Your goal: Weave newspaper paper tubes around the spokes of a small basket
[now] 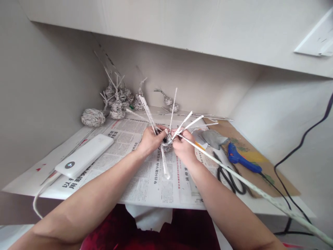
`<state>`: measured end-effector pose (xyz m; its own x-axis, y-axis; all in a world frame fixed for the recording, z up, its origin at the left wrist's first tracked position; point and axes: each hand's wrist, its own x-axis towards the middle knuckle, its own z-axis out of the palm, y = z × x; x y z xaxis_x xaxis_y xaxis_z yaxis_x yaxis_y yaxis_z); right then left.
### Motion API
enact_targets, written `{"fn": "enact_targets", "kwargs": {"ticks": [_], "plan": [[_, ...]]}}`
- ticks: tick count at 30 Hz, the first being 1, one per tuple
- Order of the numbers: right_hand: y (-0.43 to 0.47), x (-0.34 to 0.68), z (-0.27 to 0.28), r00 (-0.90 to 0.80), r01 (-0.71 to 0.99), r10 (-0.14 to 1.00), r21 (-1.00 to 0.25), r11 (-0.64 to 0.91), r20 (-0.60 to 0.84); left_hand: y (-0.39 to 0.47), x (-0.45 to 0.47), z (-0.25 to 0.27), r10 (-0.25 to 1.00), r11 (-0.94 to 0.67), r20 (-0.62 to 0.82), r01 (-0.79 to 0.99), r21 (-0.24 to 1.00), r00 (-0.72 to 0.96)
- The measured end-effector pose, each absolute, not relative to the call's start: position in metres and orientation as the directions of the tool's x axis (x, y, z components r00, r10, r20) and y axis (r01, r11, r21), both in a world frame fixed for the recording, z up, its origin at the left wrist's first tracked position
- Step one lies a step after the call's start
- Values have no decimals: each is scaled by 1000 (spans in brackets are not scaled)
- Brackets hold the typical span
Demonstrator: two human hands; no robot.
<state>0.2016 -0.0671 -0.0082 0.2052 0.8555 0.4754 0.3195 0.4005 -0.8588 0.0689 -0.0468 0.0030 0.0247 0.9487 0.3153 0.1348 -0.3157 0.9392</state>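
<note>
Between my hands, above the newspaper, is a small woven basket (168, 147) of rolled paper, with several paper spokes sticking out around its rim. My left hand (152, 140) is closed on the basket's left side, thumb toward the rim. Pinched in the fingers of my right hand (184, 144), at the right rim, is a long rolled-paper strand (231, 170) that runs off past the lower right corner. One spoke (164, 163) points down toward me; the others fan up and outward. My palms hide part of the basket's sides.
Newspaper (122, 146) covers the table. At left lies a white power bank (85, 156) with a cable. Several woven paper gourds (117, 109) stand at the back left. A blue glue gun (243, 159), black-handled scissors (231, 178) and cardboard (275, 180) lie at right. A shelf overhangs behind.
</note>
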Motion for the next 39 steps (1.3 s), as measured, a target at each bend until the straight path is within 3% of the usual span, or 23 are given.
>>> {"fn": "enact_targets", "kwargs": {"ticks": [4, 16, 23, 33, 39], "plan": [[-63, 202, -11, 216, 272, 865, -879, 392, 452, -46, 68, 4, 962, -272, 271, 90, 958, 27], [-56, 205, -14, 198, 251, 889, -898, 360, 412, -49, 70, 6, 915, -386, 375, 52, 921, 150], [-62, 200, -11, 205, 282, 889, -894, 348, 410, -44, 77, -2, 965, -252, 250, -13, 968, -83], [-56, 198, -19, 243, 247, 904, -924, 293, 352, -41, 77, -10, 957, -281, 277, -39, 959, -85], [-60, 196, -13, 177, 114, 915, -931, 346, 362, -43, 78, -5, 949, -301, 302, 32, 953, -87]]}}
